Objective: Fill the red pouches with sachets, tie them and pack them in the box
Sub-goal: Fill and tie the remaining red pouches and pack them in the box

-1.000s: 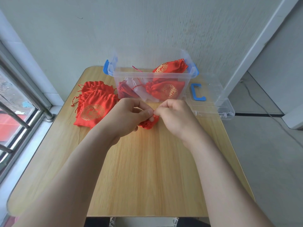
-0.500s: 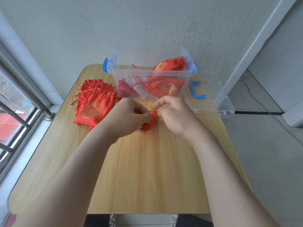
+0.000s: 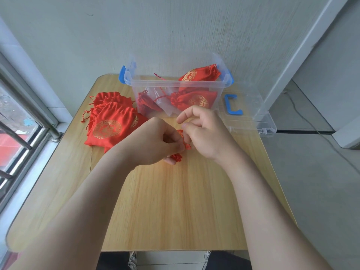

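My left hand (image 3: 155,142) grips a small red pouch (image 3: 176,157) over the middle of the wooden table (image 3: 175,201); most of the pouch is hidden under my fingers. My right hand (image 3: 204,133) pinches the pouch's red drawstring (image 3: 182,134) right beside the left thumb, index finger lifted. A pile of flat red pouches (image 3: 111,121) with gold emblems lies at the table's left. Behind my hands stands a clear plastic box (image 3: 134,82) with blue latches, holding tied red pouches (image 3: 194,99) and clear sachets (image 3: 161,105).
The box's clear lid (image 3: 253,114) with a blue latch (image 3: 232,105) lies to the right of the box, overhanging the table edge. A window with metal bars (image 3: 19,121) runs along the left. A wall stands just behind the box.
Both hands have stayed at the pouch in the table's middle. My right hand has opened its index finger and shifted its pinch along the drawstring; the pouch has sunk lower under my left hand.
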`<state>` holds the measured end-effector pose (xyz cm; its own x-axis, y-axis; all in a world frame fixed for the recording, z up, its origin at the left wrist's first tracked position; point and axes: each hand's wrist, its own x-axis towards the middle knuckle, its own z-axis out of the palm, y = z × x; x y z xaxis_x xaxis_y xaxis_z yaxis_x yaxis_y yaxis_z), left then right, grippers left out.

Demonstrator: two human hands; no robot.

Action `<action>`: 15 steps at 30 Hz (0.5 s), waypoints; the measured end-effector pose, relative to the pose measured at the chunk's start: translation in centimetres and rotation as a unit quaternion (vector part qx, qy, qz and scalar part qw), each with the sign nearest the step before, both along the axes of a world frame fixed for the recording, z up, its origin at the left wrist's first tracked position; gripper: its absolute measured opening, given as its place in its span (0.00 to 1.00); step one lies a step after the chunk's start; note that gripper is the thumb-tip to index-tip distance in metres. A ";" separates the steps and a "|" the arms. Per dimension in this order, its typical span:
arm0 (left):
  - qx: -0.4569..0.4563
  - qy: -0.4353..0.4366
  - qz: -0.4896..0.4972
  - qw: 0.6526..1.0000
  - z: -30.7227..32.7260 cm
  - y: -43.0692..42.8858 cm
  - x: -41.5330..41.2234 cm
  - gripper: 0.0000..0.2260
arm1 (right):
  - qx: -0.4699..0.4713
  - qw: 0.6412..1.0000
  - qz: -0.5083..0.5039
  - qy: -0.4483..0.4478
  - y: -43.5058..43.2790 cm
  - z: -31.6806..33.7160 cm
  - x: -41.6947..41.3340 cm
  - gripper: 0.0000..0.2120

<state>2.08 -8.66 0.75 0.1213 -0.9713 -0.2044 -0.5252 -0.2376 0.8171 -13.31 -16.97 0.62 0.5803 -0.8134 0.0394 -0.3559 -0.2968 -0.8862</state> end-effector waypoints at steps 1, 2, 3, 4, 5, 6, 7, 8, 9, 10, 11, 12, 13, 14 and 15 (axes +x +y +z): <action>-0.003 0.004 0.006 1.000 0.0 -0.1 0.0 0.07 | 0.000 1.000 -0.003 -0.005 -0.1 -0.1 0.0 0.11; -0.007 0.006 0.014 1.000 -0.1 -0.1 0.1 0.07 | -0.003 1.000 -0.005 -0.011 -0.2 -0.1 0.0 0.11; -0.012 0.007 0.024 1.000 -0.2 -0.3 0.2 0.07 | -0.007 1.000 -0.006 -0.018 -0.2 -0.2 -0.1 0.11; -0.019 0.008 0.038 0.999 -0.3 -0.3 0.2 0.08 | -0.012 1.000 -0.004 -0.023 -0.3 -0.3 -0.1 0.11; -0.025 0.014 0.055 0.998 -0.4 -0.4 0.3 0.08 | -0.018 0.999 0.000 -0.027 -0.3 -0.3 -0.1 0.12; -0.027 0.026 0.074 0.997 -0.6 -0.5 0.4 0.09 | -0.024 0.999 0.005 -0.028 -0.4 -0.5 -0.1 0.12; -0.026 0.039 0.092 0.995 -0.6 -0.5 0.5 0.08 | -0.031 0.999 0.008 -0.031 -0.4 -0.6 -0.1 0.13; -0.022 0.051 0.107 0.993 -0.7 -0.5 0.6 0.08 | -0.044 0.998 0.010 -0.033 -0.5 -0.8 -0.1 0.14; -0.016 0.060 0.120 0.991 -0.6 -0.5 0.7 0.07 | -0.062 0.997 0.007 -0.036 -0.5 -1.0 0.0 0.15; -0.009 0.067 0.131 0.989 -0.6 -0.5 0.8 0.06 | -0.080 0.996 0.002 -0.040 -0.6 -1.1 0.0 0.16; -0.004 0.074 0.141 0.987 -0.6 -0.5 0.8 0.06 | -0.092 0.995 -0.006 -0.045 -0.7 -1.1 -0.1 0.17; -0.001 0.083 0.150 0.985 -0.5 -0.6 0.9 0.06 | -0.100 0.994 -0.013 -0.048 -0.8 -1.1 -0.1 0.17; 0.000 0.093 0.157 0.983 -0.5 -0.7 1.0 0.06 | -0.109 0.993 -0.019 -0.047 -0.8 -1.1 -0.1 0.16; 0.001 0.105 0.162 0.981 -0.5 -0.7 1.0 0.06 | -0.121 0.992 -0.022 -0.037 -0.7 -1.1 -0.1 0.15; 0.002 0.116 0.166 0.979 -0.5 -0.8 1.1 0.06 | -0.132 0.991 -0.018 -0.025 -0.6 -1.1 -0.1 0.13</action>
<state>3.15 -9.44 0.27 0.3802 -0.8853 -0.2676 -0.2183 -0.3671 0.9042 -13.42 -17.58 -0.52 0.5429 -0.7916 0.2806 -0.3291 -0.5079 -0.7961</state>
